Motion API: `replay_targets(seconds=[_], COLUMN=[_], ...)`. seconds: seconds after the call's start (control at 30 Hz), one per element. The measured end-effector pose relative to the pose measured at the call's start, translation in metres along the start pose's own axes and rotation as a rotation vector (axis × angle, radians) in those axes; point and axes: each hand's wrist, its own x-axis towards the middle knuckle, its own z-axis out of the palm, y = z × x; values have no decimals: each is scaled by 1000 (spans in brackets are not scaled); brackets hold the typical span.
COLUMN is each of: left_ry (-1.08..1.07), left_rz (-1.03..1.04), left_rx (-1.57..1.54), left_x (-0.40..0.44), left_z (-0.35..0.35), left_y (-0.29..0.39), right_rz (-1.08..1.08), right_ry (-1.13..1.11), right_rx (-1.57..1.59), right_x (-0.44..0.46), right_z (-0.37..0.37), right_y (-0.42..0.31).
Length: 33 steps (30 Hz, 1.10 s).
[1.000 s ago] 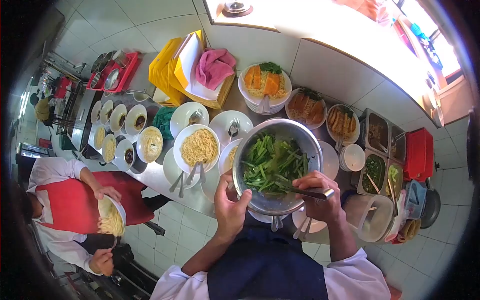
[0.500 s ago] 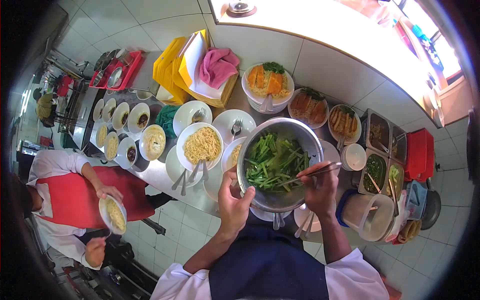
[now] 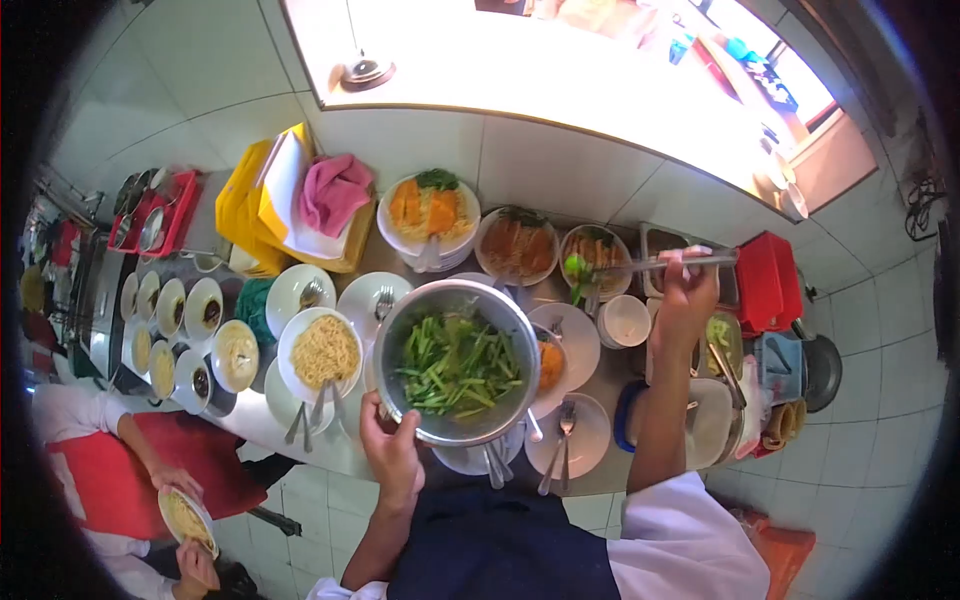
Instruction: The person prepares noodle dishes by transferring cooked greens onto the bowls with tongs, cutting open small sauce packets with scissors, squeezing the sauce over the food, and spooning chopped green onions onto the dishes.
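Observation:
My left hand (image 3: 393,450) grips the near-left rim of a metal bowl (image 3: 520,350), thumb inside the edge. Chopped green vegetables (image 3: 455,365) fill much of the bowl. Stretched out to the right, my right hand (image 3: 688,295) is closed on metal tongs (image 3: 645,265). At the tongs' tips, a small bunch of greens (image 3: 576,278) hangs at the left edge of a plate of sliced fried meat (image 3: 598,243). Whether the greens touch the plate, I cannot tell. Beside it is another plate of sliced meat on noodles (image 3: 515,250).
Noodle bowls (image 3: 325,350) and plates with cutlery (image 3: 567,450) cover the counter. A stacked plate with orange slices (image 3: 425,210) stands behind. Stacked white bowls (image 3: 625,322), food trays and a red bin (image 3: 768,285) are right. A co-worker in a red apron (image 3: 90,475) holds a noodle bowl at left.
My right hand has moved from the bowl to the plate of meat on the right, carrying greens in the tongs. The view has shifted right; my left hand still holds the bowl.

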Motion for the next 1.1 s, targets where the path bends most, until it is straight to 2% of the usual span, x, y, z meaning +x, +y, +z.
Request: replay_targets(seconds=[0.07, 0.1, 0.17, 0.2, 0.27, 0.3, 0.37, 0.4, 0.47, 0.53, 0.6, 0.67, 0.7, 0.73, 0.77, 0.8, 0.83, 0.87, 0.97, 1.0, 1.07, 1.1], left_ry=[12, 29, 60, 59, 86, 84, 80, 70, 83, 97, 124, 78, 112, 139, 205, 154, 82, 92, 181, 179, 350, 444], left_rz=[7, 16, -2, 3, 44, 41, 36, 23, 12, -4, 67, -12, -49, -89, -45, -135, -227, -197, -60, -44, 41, 115], left_rx=[-11, -3, -1, -4, 51, 49, 34, 22, 29, 41, -8, -18, 2, 19, 21, -74, -170, -175, -253, -259, -303, -384], left_x=[0, 0, -2, 0, 2, 0, -1, -2, -2, -3, -3, -3, -8, -11, -13, -13, -12, -15, -23, -18, 0, 18], left_z=[-1, -3, 1, -1, -8, -6, -6, -7, -11, -15, -18, -25, -22, -20, -25, -29, -35, -42, -62, -74, -102, -107], left_y=[0, -1, 6, 4, -1, 4, 11, 12, 12, 10, 1, -2, 3, 11, 19, 25, 33, 44, 81, 92, 110, 116], right_rz=[-221, -225, -215, -220, -385, -391, -568, -568, -457, -403, -351, -334, -278, -212, -163, -218, -422, -682, -679, -682, -705, -668], right_ry=[0, 3, -95, -94, -218, -222, -291, -297, -347, -316, -273, -244, -315, -461, -679, -934, -1135, -1306, -1168, -1001, -713, -675], right_rx=[-252, -252, -670, -666, -709, -702, -779, -770, -712, -881, -859, -537, -285, -28, 164, 148, -140, -379, -355, -316, -249, -284], right_x=[38, 54, 79, 86, 99, 102, 98, 97, 94, 93, 75, 30, -3, -40, -74, -99, -109, -119, -144, -146, -144, -141], right_z=[1, 3, 6, 5, 5, 6, 10, 9, 10, -2, -6, 8, 18, 28, 37, 51, 71, 91, 110, 110, 107, 102], right_y=[23, 37, 70, 91, 135, 147, 160, 164, 154, 134, 85, 38, 18, 6, -5, -19, -46, -72, -104, -108, -103, -98])
